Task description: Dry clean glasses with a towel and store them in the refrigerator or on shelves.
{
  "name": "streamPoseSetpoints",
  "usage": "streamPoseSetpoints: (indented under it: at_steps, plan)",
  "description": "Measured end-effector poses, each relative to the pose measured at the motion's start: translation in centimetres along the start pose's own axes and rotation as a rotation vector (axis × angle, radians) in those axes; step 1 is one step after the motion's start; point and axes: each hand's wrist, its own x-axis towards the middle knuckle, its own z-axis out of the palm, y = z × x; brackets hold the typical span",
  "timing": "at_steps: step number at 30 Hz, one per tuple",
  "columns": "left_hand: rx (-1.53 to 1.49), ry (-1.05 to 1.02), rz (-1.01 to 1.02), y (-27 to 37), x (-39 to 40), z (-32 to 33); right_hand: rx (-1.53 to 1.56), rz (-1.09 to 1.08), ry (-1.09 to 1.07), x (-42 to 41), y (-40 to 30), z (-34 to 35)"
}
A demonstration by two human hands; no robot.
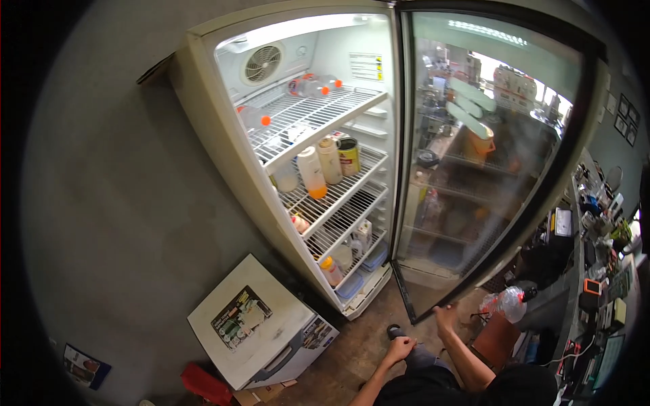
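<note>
A tall display refrigerator (203, 76) stands before me with its glass door (487, 203) swung out to the right. At the lower part of the door's black-edged frame is my right hand (446, 320), its fingers on the edge. My left hand (401, 349) is curled in front of my body, above my leg, with nothing visible in it. Inside, plastic bottles with orange caps (315, 87) lie on the top wire shelf (355, 104). Below them stand a bottle with orange liquid (311, 172), a cream-coloured bottle (330, 161) and an open yellow tin (349, 156).
A low white chest (274, 345) with a dark handle stands left of the refrigerator, beside a red object (205, 383). To the right are a large clear plastic bottle (510, 304), a brown panel (496, 341) and a cluttered workbench (579, 274). A grey wall (127, 203) rises at left.
</note>
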Motion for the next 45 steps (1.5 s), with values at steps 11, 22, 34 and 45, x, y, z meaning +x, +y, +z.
streamPoseSetpoints:
  at_steps: [11, 22, 34, 45]
  plan:
    - [-0.193, -0.135, 0.020, -1.0, 12.7, 4.8, 0.052, 0.064, -1.553, -5.7, -18.0, -4.8]
    - [-0.953, -0.309, -0.395, 20.4, 38.8, 9.9, 0.494, 0.300, -0.791, 30.4, -16.0, -8.9]
    - [-0.742, -0.143, -0.191, 42.3, 69.1, 17.8, 0.554, 0.543, -0.554, 59.7, -19.0, -6.1]
    - [-0.025, -0.722, -0.043, 57.1, 102.8, 31.2, 0.595, 0.486, -0.213, 93.3, -23.1, -15.3]
